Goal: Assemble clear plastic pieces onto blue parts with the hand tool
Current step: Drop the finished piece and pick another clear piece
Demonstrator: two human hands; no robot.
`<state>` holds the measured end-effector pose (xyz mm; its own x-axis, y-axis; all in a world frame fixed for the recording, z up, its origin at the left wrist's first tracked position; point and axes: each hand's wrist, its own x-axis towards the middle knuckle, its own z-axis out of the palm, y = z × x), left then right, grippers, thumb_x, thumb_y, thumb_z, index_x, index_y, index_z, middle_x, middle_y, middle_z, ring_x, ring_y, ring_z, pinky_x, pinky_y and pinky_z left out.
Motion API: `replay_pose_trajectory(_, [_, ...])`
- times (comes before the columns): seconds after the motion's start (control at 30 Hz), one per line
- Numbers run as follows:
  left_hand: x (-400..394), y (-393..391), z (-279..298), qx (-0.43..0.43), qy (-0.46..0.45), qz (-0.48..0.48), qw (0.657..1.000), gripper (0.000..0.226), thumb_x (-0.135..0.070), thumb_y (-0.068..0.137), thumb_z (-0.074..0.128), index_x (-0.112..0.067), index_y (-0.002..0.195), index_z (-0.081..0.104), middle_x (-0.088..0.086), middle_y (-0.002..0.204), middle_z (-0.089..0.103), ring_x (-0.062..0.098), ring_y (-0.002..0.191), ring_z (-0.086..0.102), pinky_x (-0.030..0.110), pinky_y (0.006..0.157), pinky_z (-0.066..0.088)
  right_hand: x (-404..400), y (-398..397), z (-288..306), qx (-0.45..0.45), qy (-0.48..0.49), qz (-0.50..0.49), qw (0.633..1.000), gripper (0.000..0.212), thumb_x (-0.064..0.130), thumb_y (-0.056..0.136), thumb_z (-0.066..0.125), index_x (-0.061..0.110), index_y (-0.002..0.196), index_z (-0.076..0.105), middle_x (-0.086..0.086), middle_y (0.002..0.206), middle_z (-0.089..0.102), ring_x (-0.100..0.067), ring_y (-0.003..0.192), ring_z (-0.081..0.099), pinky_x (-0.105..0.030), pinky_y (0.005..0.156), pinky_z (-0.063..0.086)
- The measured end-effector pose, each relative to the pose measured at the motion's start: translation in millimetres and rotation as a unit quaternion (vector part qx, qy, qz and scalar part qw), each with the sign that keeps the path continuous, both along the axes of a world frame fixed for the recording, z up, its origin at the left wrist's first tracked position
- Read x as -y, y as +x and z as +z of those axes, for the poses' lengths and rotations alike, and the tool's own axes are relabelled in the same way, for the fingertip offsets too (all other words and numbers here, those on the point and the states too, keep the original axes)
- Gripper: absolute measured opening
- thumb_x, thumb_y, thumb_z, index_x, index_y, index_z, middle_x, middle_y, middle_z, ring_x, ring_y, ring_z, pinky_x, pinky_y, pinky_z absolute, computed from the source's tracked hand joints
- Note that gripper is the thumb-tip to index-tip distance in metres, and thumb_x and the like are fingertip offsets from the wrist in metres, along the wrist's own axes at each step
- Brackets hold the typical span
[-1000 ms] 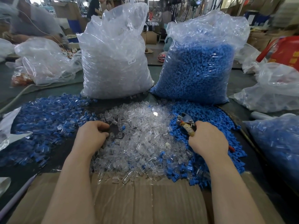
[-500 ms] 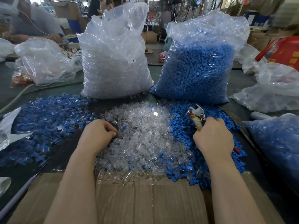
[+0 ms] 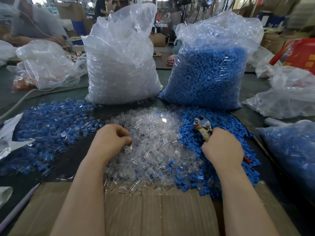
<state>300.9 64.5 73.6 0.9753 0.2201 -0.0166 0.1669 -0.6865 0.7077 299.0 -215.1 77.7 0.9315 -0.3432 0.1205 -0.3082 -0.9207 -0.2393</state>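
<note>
The right hand (image 3: 222,148) hides most of the hand tool (image 3: 202,127). The left hand (image 3: 109,142) curls its fingertips out of sight. Far-off people look blurry.

bright, even light; warped edges

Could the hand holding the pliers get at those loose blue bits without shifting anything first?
Probably yes. The right hand already sits over the loose blue parts, with nothing lying between. But its fingers are wrapped round the hand tool, so it would likely pick one up with the tool's tip rather than with fingers.
</note>
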Motion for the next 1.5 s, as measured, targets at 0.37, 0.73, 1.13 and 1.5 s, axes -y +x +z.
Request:
replay_pose_trajectory(0.37, [18.5, -1.5, 8.5, 0.048, -0.112, -0.003, 0.993, 0.010, -0.024, 0.088, 0.073, -0.034, 0.087, 0.075, -0.007, 0.074, 0.074, 0.012, 0.074, 0.071, 0.025, 0.067, 0.056, -0.5, 4.0, 3.5, 0.048, 0.000, 0.020, 0.999, 0.023, 0.032, 0.090, 0.065, 0.016, 0.090, 0.047, -0.001, 0.080, 0.048, -0.021, 0.062, 0.043, -0.031, 0.050, 0.028])
replay_pose_trajectory(0.73, [34.8, -2.7, 14.2, 0.067, -0.185, -0.013, 0.980, 0.005, -0.022, 0.081, 0.080, -0.025, 0.081, 0.076, -0.009, 0.072, 0.074, 0.001, 0.065, 0.067, 0.018, 0.063, 0.049, -8.6, 3.8, -3.4, 0.067, 0.014, 0.121, 0.990, 0.018, 0.025, 0.089, 0.059, 0.020, 0.081, 0.044, 0.007, 0.074, 0.035, -0.021, 0.065, 0.040, -0.034, 0.053, 0.025])
replay_pose_trajectory(1.13, [65.1, -3.5, 24.8, 0.036, -0.337, -0.051, 0.939, 0.007, -0.010, 0.082, 0.077, -0.011, 0.088, 0.074, 0.001, 0.076, 0.076, 0.008, 0.066, 0.069, 0.016, 0.060, 0.053, -9.2, 5.1, -2.6, 0.006, 0.031, 0.085, 0.996, 0.020, 0.015, 0.087, 0.053, 0.016, 0.071, 0.041, -0.003, 0.070, 0.051, -0.020, 0.058, 0.046, -0.030, 0.047, 0.026])
replay_pose_trajectory(1.5, [89.6, -6.0, 24.0, 0.026, -0.358, -0.050, 0.932, 0.008, -0.010, 0.083, 0.076, -0.009, 0.089, 0.071, -0.001, 0.073, 0.073, 0.007, 0.065, 0.067, 0.016, 0.060, 0.052, -12.3, 3.0, 0.5, 0.001, 0.029, 0.085, 0.996, 0.023, 0.021, 0.089, 0.055, 0.019, 0.074, 0.038, -0.005, 0.081, 0.051, -0.027, 0.068, 0.051, -0.033, 0.058, 0.037])
